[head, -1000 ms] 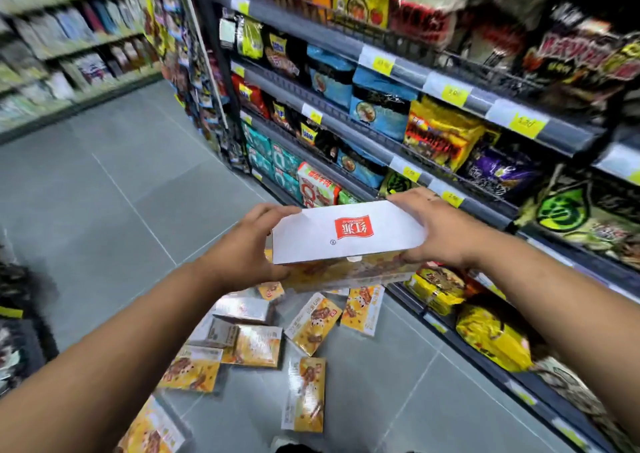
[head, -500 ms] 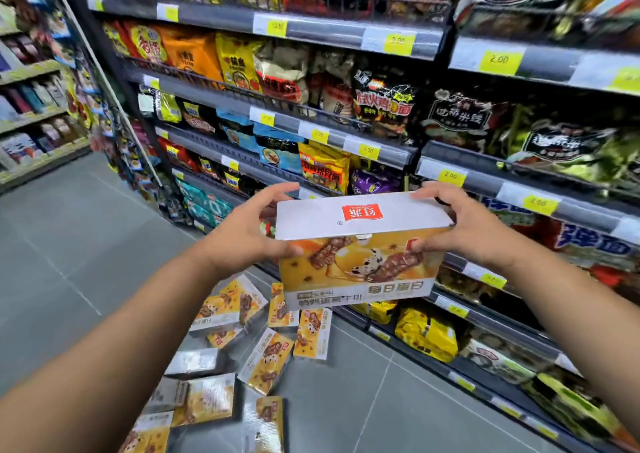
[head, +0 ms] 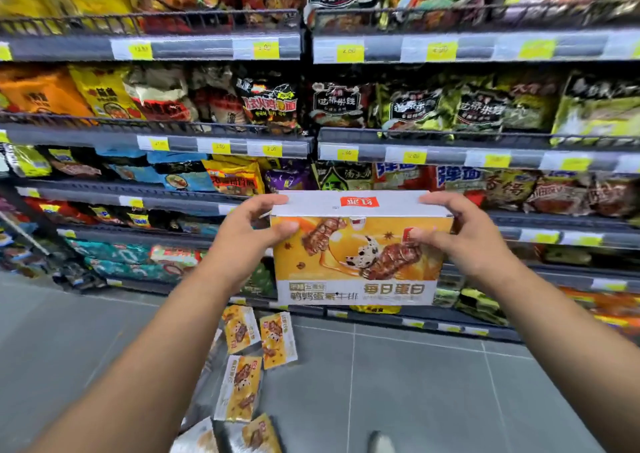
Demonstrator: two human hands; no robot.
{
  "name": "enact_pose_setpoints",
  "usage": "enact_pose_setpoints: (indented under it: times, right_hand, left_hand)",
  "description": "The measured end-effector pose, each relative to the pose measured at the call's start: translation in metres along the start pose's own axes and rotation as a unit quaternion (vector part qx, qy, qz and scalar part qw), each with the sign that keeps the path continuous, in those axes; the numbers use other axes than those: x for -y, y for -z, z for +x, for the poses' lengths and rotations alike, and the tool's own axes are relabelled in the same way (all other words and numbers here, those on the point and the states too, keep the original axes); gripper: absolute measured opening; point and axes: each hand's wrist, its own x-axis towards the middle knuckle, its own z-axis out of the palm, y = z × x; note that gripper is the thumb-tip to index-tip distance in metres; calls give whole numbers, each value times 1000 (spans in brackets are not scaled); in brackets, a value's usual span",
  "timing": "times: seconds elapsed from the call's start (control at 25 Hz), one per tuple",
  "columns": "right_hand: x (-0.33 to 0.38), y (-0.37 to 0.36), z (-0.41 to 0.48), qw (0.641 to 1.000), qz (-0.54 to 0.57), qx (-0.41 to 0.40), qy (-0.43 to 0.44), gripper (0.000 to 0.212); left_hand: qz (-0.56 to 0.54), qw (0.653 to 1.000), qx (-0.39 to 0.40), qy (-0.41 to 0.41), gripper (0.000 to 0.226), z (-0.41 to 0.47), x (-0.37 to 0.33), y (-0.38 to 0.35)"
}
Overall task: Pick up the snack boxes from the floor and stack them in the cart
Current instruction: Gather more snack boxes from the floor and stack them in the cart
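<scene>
Orange and white cardboard is being turned toward the camera: one snack box [head: 360, 258] is being held up in the air in front of the shelves [head: 207, 48], well above the floor [head: 415, 383]. It is being kept upright, with the printed orange face in view and a white top side carrying a small red logo.

The box is being grasped at both upper corners. The left hand [head: 249, 241] is being pressed on it with the thumb on the front face and the fingers curled over the top edge. The right hand [head: 460, 237] is being used in the same way at the other corner, with the thumb on the front and the fingers over the top.

Below the held box, and a little to the left, more boxes of the same kind are lying on the grey tiles near the foot of the shelves. Two of them [head: 242, 328] [head: 277, 340] are lying side by side, face up and touching. Another one [head: 239, 386] is lying nearer to the person, and further ones are being cut off by the bottom edge of the view.

The shelves are being filled by soft bags [head: 266, 102], which are being kept in place by low wire rails at the front. Red, yellow and black bags are standing on the top level, orange, black and green ones under them, and blue, yellow and purple ones lower. Yellow price tags [head: 349, 52] are being carried along every shelf edge, but the numbers are too blurred to read.
</scene>
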Motion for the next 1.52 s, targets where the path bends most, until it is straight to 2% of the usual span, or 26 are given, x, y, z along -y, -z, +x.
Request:
enact_pose_setpoints:
  times: [0.12, 0.28, 0.52, 0.64, 0.76, 0.96, 1.2, 1.52]
  right_hand:
    - [-5, 22, -41, 997, 15, -62, -33, 38]
    - [-14, 60, -85, 994, 12, -99, -52, 31]
    - [-30, 145, -129, 979, -107, -169, -37, 24]
    - [-50, 205, -143, 955, -202, -217, -27, 29]
    - [-61, 269, -159, 935, -254, -246, -37, 30]
    - [-75, 386, -188, 929, -248, -264, -78, 49]
    - [-88, 504, -219, 899, -277, -323, -102, 48]
    - [-132, 631, -229, 856, -276, -412, -147, 49]
  left_hand:
    - [25, 999, 34, -12, 27, -4, -3, -39]
    - [57, 992, 99, -46, 27, -13, -7, -98]
    - [109, 972, 192, -85, 28, -18, -10, -204]
    - [149, 951, 247, -110, 28, -19, -16, -276]
    - [173, 939, 266, -135, 32, -25, -25, -355]
    - [170, 934, 283, -136, 28, -42, -40, -490]
    - [160, 924, 319, -137, 23, -56, -60, -625]
    - [163, 874, 422, -179, 33, -34, -61, -804]
